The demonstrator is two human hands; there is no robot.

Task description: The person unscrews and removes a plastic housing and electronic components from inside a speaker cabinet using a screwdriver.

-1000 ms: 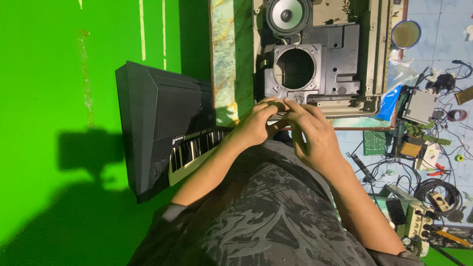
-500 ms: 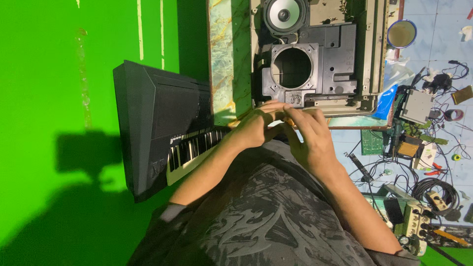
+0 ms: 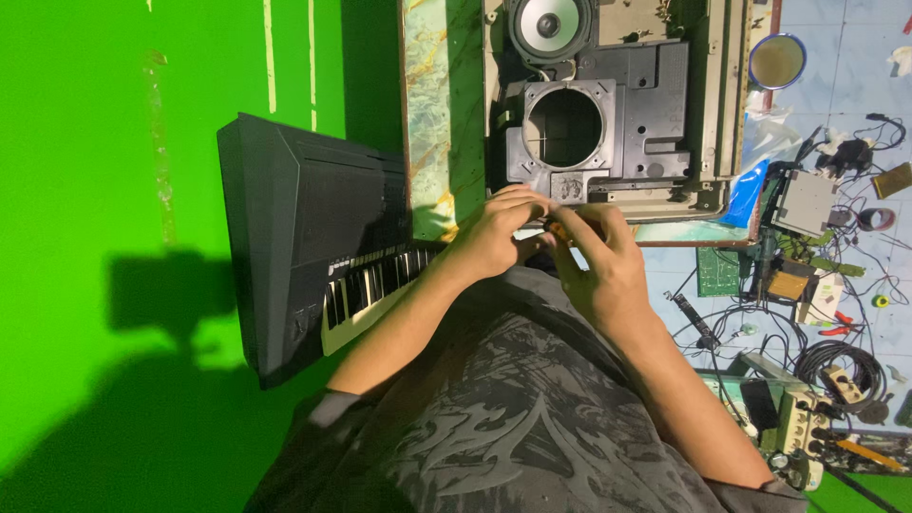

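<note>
My left hand (image 3: 494,233) and my right hand (image 3: 600,258) meet fingertip to fingertip at the near edge of an opened speaker cabinet (image 3: 708,114). Both pinch a small part (image 3: 554,229) with an orange bit showing; most of it is hidden by the fingers. Just beyond the hands lies a dark plastic baffle with a round hole (image 3: 655,104). A speaker cone (image 3: 551,24) sits at the top of the cabinet.
A black electronic keyboard (image 3: 304,237) leans to the left against a green backdrop (image 3: 114,190). A marble-patterned panel (image 3: 432,114) borders the cabinet. To the right the floor holds a green circuit board (image 3: 719,271), coiled cables (image 3: 845,366), a round metal lid (image 3: 777,59) and small electronic parts.
The hands stay together at the cabinet edge. The fingers have shifted slightly around the small part and the view has drifted a little.
</note>
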